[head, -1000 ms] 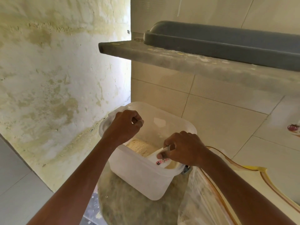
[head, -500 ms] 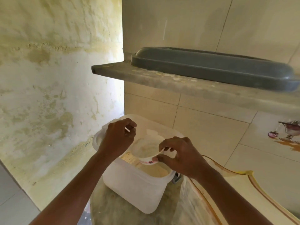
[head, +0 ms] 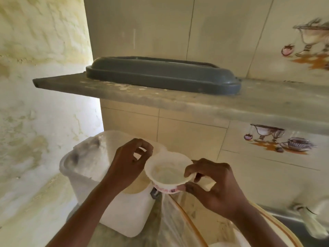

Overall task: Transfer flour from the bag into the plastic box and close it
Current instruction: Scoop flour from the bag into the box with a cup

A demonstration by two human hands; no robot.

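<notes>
The translucent white plastic box (head: pixel 122 214) stands low in the middle, with tan flour (head: pixel 134 188) showing inside. My left hand (head: pixel 130 162) reaches over the opening, its fingers curled at the far rim. A small white bowl (head: pixel 168 172) with a pink pattern hangs above the box's right end. My right hand (head: pixel 216 187) pinches that bowl by its rim. Below the bowl, at the lower right, stands the clear plastic flour bag (head: pixel 178 221). A dark grey lid (head: pixel 160 75) lies on the stone shelf (head: pixel 195 102) above.
The stone shelf juts out overhead, close above the box. A rough plastered wall (head: pixel 35 104) closes the left side and tiled wall (head: pixel 195 139) the back. A cream cloth with an orange border (head: pixel 263 227) lies at the lower right.
My right hand has lifted the bowl out of the box and up to the right. My left hand stays over the box. My view has tilted upward.
</notes>
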